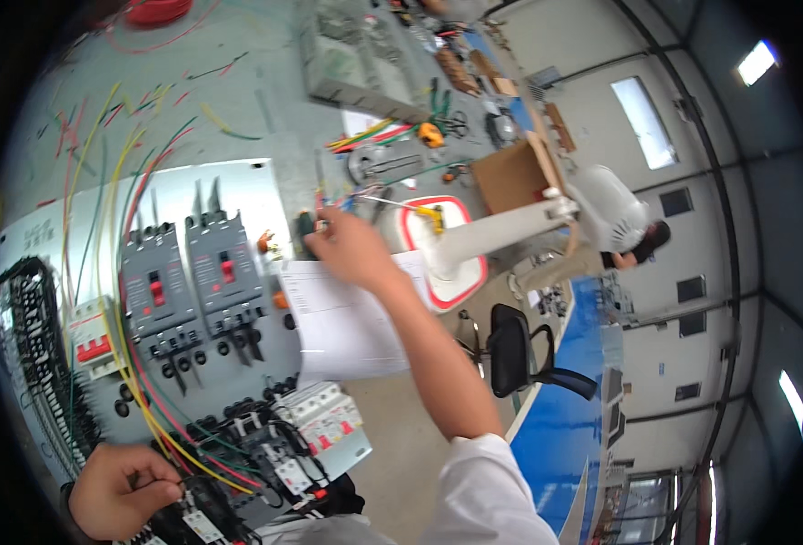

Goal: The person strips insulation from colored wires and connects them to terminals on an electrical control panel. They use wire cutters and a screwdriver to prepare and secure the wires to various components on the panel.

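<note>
In the head view, the left hand (124, 493) has thumb and forefinger nearly together at the lower panel's black wiring (203, 498); whether they clamp it I cannot tell. Coloured wires (180, 445) arc beside it, probably light and springy, best pinched near an end. The right hand (351, 247), blurred, curls over smooth, flimsy paper (342, 318), its grip unclear. Boxy grey breakers (154, 291) look rigid.

The place looks like an electrical assembly workshop: a grey metal-like desk (270, 45) carries a pale flat panel (254, 186) with grey box-shaped circuit breakers (158, 289), scattered coloured wire offcuts (227, 132) and a red wire coil (158, 11); a long blue-topped desk (556, 436) stands beyond, near pale walls (592, 68).
</note>
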Available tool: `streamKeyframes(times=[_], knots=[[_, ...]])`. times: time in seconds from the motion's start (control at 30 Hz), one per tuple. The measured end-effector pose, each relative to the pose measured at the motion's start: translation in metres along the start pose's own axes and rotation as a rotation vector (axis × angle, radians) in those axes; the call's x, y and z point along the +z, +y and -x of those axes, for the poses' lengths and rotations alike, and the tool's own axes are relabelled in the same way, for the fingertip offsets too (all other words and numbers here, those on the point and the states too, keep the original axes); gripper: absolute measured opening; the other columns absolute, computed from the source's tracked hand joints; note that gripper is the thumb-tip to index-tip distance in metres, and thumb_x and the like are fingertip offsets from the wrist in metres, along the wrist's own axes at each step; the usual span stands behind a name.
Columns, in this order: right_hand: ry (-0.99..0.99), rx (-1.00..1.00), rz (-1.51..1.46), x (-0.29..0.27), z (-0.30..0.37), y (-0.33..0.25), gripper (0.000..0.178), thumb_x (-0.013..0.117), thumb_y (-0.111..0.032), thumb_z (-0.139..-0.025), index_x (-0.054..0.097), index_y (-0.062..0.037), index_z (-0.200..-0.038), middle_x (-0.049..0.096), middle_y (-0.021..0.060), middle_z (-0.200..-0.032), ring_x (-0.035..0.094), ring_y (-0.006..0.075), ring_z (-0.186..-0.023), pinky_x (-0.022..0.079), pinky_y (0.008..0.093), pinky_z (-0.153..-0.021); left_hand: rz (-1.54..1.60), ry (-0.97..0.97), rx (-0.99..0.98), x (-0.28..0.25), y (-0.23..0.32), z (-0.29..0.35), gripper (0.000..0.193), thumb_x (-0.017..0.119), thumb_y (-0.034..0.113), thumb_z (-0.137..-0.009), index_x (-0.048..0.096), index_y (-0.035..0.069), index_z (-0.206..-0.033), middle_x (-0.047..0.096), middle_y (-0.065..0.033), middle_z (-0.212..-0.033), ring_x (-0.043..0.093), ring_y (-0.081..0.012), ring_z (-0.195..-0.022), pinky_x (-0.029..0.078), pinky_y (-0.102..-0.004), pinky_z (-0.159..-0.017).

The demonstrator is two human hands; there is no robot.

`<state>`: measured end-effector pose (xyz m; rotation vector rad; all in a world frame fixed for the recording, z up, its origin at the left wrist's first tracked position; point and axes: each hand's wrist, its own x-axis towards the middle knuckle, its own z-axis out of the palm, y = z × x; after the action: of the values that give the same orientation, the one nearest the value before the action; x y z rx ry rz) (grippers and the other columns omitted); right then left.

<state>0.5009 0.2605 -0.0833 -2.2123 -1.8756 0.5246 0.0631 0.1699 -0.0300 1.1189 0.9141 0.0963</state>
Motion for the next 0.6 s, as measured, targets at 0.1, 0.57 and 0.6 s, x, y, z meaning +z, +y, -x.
streamKeyframes(times=[0.1, 0.57, 0.6], knots=[[-0.067, 0.026, 0.160, 0.000, -0.006, 0.011, 0.042, 0.070, -0.026, -0.087, 0.060, 0.0010, -0.117, 0.071, 0.0252, -0.101, 0.070, 0.0415, -0.096, 0.054, 0.0499, -0.085, 0.051, -0.026, 0.014, 0.005, -0.004, -0.008, 0.002, 0.073, -0.003, -0.088, 0.071, -0.004, -0.090, 0.073, -0.0045, -0.078, 0.064, -0.0035, -0.069, 0.048, -0.0193, -0.061], [0.613, -0.405, -0.023, -0.122, 0.107, -0.117, 0.036, 0.063, 0.000, -0.092, 0.058, -0.0015, -0.128, 0.056, 0.0066, -0.112, 0.057, 0.0147, -0.101, 0.048, 0.0293, -0.090, -0.146, -0.166, 0.296, -0.015, -0.022, -0.010, 0.016, 0.071, 0.015, -0.096, 0.069, 0.001, -0.104, 0.070, -0.0052, -0.089, 0.063, -0.0089, -0.082, 0.053, -0.0276, -0.075], [0.564, -0.412, -0.225, -0.123, 0.137, -0.130, 0.039, 0.061, 0.003, -0.091, 0.054, -0.0002, -0.129, 0.056, 0.0077, -0.113, 0.057, 0.0167, -0.103, 0.048, 0.0311, -0.092, -0.114, -0.185, 0.298, -0.019, -0.027, -0.008, 0.017, 0.070, 0.016, -0.096, 0.069, 0.001, -0.101, 0.069, -0.0056, -0.088, 0.063, -0.0103, -0.081, 0.053, -0.0284, -0.074]])
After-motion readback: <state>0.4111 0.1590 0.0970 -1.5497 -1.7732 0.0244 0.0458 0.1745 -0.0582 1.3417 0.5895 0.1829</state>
